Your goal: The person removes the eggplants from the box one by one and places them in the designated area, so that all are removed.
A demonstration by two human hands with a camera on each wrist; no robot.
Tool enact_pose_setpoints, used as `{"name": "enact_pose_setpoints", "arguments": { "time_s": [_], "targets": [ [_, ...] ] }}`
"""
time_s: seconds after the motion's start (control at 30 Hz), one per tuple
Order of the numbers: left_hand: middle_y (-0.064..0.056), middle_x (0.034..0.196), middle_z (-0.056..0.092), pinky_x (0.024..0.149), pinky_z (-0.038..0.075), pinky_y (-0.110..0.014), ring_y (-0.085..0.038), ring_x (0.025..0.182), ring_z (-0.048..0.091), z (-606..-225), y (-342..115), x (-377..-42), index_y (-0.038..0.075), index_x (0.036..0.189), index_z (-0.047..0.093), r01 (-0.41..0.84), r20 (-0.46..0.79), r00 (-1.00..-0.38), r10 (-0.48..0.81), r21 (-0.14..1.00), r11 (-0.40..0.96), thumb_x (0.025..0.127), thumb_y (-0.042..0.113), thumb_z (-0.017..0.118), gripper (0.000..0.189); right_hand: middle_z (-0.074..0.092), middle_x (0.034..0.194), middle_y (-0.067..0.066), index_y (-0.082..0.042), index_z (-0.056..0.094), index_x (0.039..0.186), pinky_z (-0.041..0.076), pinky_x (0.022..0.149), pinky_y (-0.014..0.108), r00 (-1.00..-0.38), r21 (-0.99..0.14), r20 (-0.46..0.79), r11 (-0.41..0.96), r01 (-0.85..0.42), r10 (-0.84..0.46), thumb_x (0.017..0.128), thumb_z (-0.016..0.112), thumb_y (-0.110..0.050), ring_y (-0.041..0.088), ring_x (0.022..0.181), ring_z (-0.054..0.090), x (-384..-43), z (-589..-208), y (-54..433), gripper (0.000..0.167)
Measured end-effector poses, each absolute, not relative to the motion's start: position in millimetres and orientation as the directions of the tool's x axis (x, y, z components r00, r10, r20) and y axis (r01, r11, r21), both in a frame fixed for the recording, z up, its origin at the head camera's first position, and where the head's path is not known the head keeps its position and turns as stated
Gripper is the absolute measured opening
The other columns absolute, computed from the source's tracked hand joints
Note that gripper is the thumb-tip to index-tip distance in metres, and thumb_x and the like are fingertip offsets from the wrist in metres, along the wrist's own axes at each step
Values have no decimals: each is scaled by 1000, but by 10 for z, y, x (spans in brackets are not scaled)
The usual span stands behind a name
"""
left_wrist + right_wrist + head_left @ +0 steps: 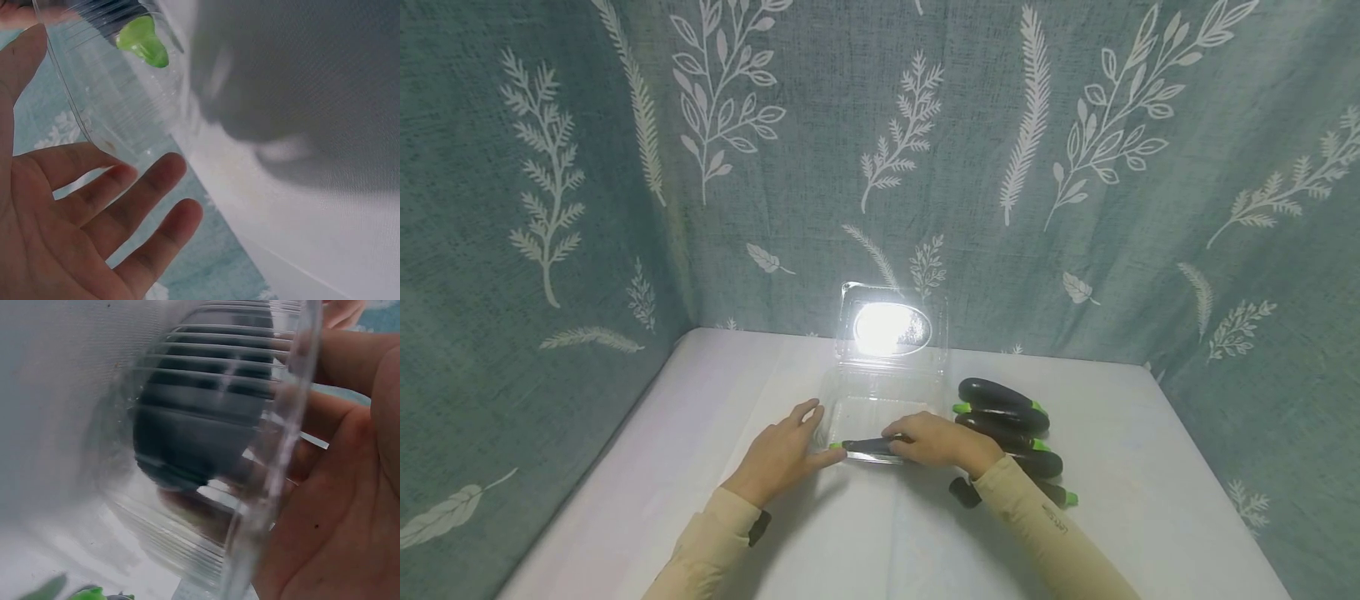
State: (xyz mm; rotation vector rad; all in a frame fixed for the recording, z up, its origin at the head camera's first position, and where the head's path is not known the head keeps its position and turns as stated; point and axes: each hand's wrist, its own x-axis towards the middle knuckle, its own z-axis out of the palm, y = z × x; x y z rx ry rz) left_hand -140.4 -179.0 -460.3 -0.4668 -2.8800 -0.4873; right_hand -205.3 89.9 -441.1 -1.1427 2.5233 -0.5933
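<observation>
An eggplant with a green cap lies along the front side of a clear plastic clamshell box, whose lid stands raised at the back. My right hand reaches in over the box and grips the eggplant's right end. Through the ribbed box wall in the right wrist view, fingers show around the dark eggplant. At the box's left front corner is my left hand, fingers spread, thumb near the green cap. It holds nothing.
Several more eggplants are heaped on the white table right of the box, partly hidden by my right forearm. A patterned green-grey curtain hangs behind and at both sides. Bright light glares off the lid.
</observation>
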Motion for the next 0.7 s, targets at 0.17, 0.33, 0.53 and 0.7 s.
{"name": "enact_pose_setpoints", "arguments": {
  "time_s": [0.17,0.33,0.53,0.7],
  "targets": [
    [-24,146,51,85,56,-57,-42,102,69,-4604,-1787,-1403,-9,139,55,339,234,-932,277,287,896,90,59,68,85,70,120,4,-4,67,131,53,94,35,-619,-490,-107,583,-648,-778,102,58,-16,12,100,62,-2035,-4378,914,32],
    [-24,146,51,85,56,-55,-43,104,68,-4613,-1793,-1403,-8,140,55,332,225,-935,273,288,898,90,61,67,87,71,120,5,-4,68,129,53,93,34,-620,-492,-98,579,-650,-778,102,61,-15,12,101,63,-2036,-4378,914,30],
    [-24,147,50,88,55,-57,-44,107,67,-4614,-1800,-1406,-9,140,54,326,219,-938,269,292,899,90,63,65,88,70,123,8,-5,69,127,51,100,39,-641,-481,-59,585,-654,-765,101,64,-16,22,114,64,-2059,-4399,911,29],
    [-24,148,50,89,54,-58,-45,109,66,-4610,-1805,-1410,-9,141,53,325,217,-939,267,299,897,91,62,64,87,69,126,6,-8,68,130,49,103,42,-666,-470,-29,598,-649,-746,101,64,-20,23,120,62,-2064,-4382,934,31]
  ]
}}
